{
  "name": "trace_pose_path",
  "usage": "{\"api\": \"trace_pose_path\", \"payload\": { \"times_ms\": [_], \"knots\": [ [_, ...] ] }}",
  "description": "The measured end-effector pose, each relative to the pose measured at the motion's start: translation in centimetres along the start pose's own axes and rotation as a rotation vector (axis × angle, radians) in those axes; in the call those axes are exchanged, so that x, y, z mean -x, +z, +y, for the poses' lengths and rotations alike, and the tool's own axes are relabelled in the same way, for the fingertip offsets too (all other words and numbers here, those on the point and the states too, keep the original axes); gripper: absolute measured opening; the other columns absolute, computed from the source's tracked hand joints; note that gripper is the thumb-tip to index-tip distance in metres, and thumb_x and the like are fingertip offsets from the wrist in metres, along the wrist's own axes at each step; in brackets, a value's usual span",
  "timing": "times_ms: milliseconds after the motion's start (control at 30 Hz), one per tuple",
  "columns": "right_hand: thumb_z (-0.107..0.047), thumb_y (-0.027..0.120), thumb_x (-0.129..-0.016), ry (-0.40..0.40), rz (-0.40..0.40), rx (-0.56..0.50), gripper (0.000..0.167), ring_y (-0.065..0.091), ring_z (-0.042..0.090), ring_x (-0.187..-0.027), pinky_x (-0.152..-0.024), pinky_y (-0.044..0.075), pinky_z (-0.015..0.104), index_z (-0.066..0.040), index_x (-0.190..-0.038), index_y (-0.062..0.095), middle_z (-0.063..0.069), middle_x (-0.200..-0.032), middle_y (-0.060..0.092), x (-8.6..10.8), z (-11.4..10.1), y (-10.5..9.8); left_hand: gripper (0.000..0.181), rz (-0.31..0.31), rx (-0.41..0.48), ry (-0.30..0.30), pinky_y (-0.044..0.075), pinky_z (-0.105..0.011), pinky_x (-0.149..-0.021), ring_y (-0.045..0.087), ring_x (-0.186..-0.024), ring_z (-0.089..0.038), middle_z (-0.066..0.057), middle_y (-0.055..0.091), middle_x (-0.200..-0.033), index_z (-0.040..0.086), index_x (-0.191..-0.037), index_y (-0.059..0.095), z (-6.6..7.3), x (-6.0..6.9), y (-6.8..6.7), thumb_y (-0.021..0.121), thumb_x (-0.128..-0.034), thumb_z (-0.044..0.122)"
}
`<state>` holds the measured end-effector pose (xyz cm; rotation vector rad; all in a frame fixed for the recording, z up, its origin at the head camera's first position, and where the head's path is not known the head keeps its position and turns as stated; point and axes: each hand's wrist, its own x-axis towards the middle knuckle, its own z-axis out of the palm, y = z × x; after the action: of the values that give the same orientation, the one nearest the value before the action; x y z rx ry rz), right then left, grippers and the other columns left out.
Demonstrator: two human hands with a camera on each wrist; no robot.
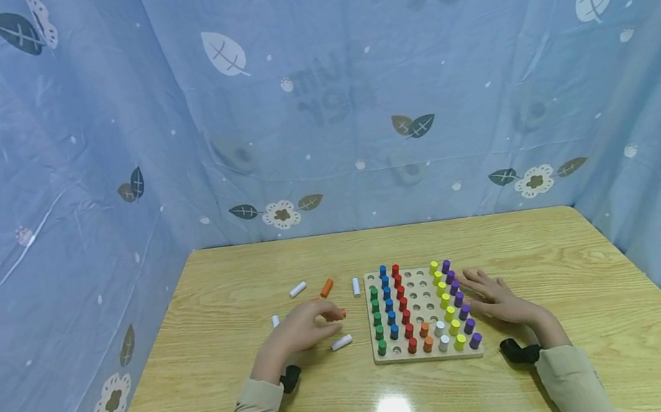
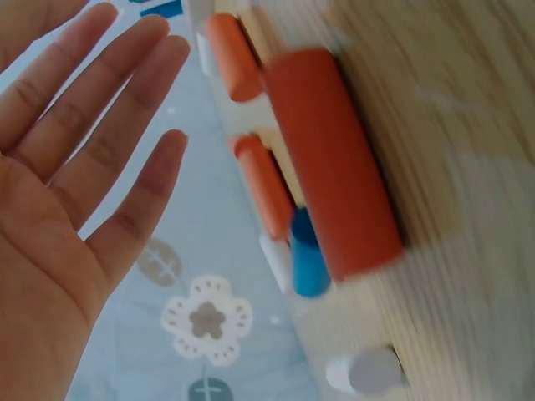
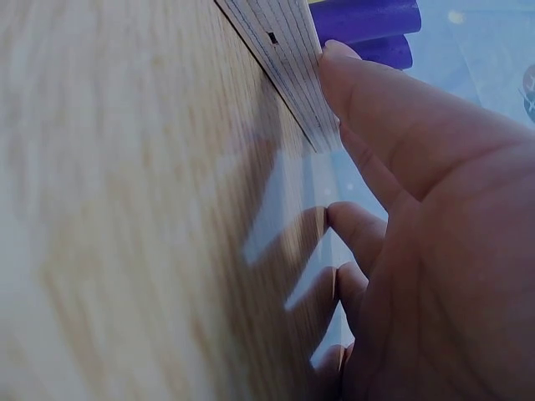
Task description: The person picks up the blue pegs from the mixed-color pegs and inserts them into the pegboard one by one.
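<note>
My left hand (image 1: pixel 303 326) hovers over loose pegs left of the wooden pegboard (image 1: pixel 428 358). In the left wrist view its fingers (image 2: pixel 109 146) are spread and apart, with none touching a peg. Near that hand a large-looking orange peg (image 2: pixel 330 163) lies on the table. My right hand (image 1: pixel 504 301) rests along the board's right side; in the right wrist view the thumb (image 3: pixel 376 100) touches the board's edge beside purple pegs (image 3: pixel 368 21). Green, blue, red, yellow and purple pegs stand in columns on the board. Two orange pegs (image 1: pixel 428 344) and two white pegs (image 1: pixel 443 343) stand near its front.
Loose white pegs (image 1: pixel 342 342) and an orange peg (image 1: pixel 327 288) lie left of the board. A blue peg (image 2: pixel 309 263) lies among them in the left wrist view. Blue patterned curtains (image 1: pixel 350 86) surround the wooden table (image 1: pixel 577 267).
</note>
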<state>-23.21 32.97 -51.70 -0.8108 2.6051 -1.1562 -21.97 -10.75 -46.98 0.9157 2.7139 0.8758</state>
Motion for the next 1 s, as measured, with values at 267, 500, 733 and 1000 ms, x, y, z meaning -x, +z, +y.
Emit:
{"api": "trace_pose_path", "payload": {
  "times_ms": [267, 500, 733, 1000],
  "knots": [
    [-0.014, 0.049, -0.096, 0.004, -0.006, 0.0, 0.055, -0.01, 0.055, -0.132, -0.097, -0.016, 0.07, 0.004, -0.143, 0.026, 0.035, -0.147, 0.006, 0.0, -0.2, 0.0, 0.021, 0.016, 0.042, -0.061, 0.049, -0.031, -0.078, 0.059, -0.092, -0.009, 0.005, 0.064, -0.107, 0.016, -0.111, 0.066, -1.3, 1.1, -0.8, 0.059, -0.092, 0.023],
    [-0.015, 0.048, -0.096, 0.014, 0.0, 0.004, 0.055, -0.01, 0.053, -0.134, -0.098, -0.015, 0.069, 0.001, -0.144, 0.026, 0.032, -0.149, 0.007, -0.1, -0.1, 0.0, 0.024, 0.033, 0.01, -0.076, 0.05, -0.033, -0.079, 0.059, -0.094, -0.011, 0.005, 0.064, -0.111, 0.016, -0.112, 0.065, -2.6, 1.9, -1.4, 0.06, -0.091, 0.027],
    [-0.016, 0.048, -0.096, 0.016, -0.007, 0.0, 0.056, -0.01, 0.053, -0.133, -0.098, -0.015, 0.069, 0.002, -0.144, 0.025, 0.032, -0.149, 0.006, -0.2, 0.0, 0.0, 0.022, 0.058, -0.07, -0.032, 0.05, -0.035, -0.085, 0.06, -0.101, -0.016, 0.001, 0.065, -0.107, 0.012, -0.11, 0.066, -3.7, 2.5, -1.9, 0.064, -0.0885, 0.019],
    [-0.015, 0.047, -0.097, 0.008, -0.006, -0.009, 0.056, -0.01, 0.054, -0.133, -0.097, -0.016, 0.07, 0.003, -0.144, 0.024, 0.033, -0.148, 0.005, -0.1, -0.2, -0.1, 0.017, 0.04, -0.139, 0.023, 0.051, -0.032, -0.08, 0.061, -0.095, -0.016, 0.0, 0.066, -0.101, 0.012, -0.103, 0.068, -4.6, 2.6, -2.5, 0.066, -0.0865, 0.014]
  ]
}}
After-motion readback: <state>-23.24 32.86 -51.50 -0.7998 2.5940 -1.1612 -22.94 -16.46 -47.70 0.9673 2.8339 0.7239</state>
